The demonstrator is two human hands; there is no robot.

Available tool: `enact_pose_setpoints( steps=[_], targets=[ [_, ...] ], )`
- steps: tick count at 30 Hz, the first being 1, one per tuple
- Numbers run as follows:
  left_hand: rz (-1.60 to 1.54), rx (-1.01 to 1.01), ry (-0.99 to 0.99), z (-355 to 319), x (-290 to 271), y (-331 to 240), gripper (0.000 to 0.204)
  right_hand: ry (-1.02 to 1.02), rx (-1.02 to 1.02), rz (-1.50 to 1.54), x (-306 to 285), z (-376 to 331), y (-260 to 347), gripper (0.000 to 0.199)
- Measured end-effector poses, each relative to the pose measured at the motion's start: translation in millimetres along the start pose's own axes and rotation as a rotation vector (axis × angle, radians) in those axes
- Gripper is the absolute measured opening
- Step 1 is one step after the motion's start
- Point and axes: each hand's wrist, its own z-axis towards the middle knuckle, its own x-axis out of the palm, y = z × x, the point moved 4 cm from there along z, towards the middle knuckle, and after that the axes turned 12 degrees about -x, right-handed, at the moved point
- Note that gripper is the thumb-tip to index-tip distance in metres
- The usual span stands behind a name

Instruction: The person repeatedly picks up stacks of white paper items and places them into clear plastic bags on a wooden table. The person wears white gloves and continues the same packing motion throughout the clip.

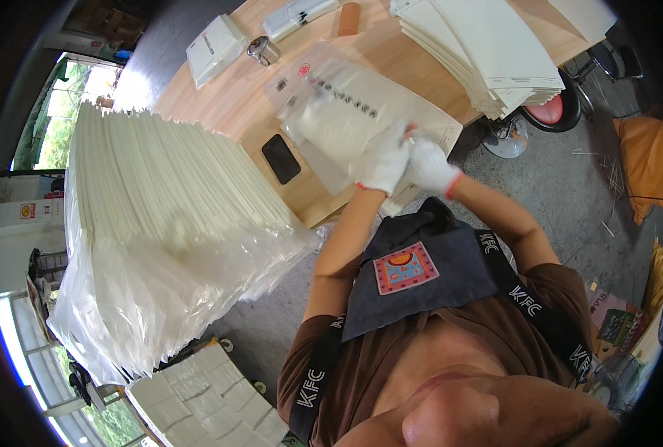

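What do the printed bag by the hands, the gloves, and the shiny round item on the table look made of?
Printed bag: probably thin plastic film, smooth and slightly glossy, judging by its translucency.
Gloves: soft, matte white fabric with red cuff edging; likely knit, though the fibre is unclear.
Shiny round item: seemingly polished metal, given its mirror-like highlights; plated plastic remains possible.

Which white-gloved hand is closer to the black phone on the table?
Left. The left hand is to the right of the phone, not touching it; the right hand is farther right, just past the left.
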Motion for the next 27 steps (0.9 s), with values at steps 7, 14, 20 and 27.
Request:
enact_pose_setpoints(
  steps=[7, 14, 20, 27],
  targets=[
    [-0.016, 0.177, 0.041, -98.0, 12.5, 16.3, 0.022, 0.124, 0.284, -0.204, -12.3, -59.7, -37.8, 0.040],
    [-0.117, -0.472, -0.507, -174.5, -23.8, 144.2, 0.018, 0.591, 0.239, -0.203, -19.5, -69.6, -9.7, 0.020],
    [-0.736, -0.655, -0.413, -252.5, -13.6, 115.4, 0.022, 0.820, 0.186, -0.080, -48.9, -106.7, 25.3, 0.026],
    [-0.257, -0.374, -0.489, -184.2, -46.1, 97.5, 0.022, 0.690, 0.049, -0.067, -43.5, -58.9, 18.7, 0.025]
  ],
)
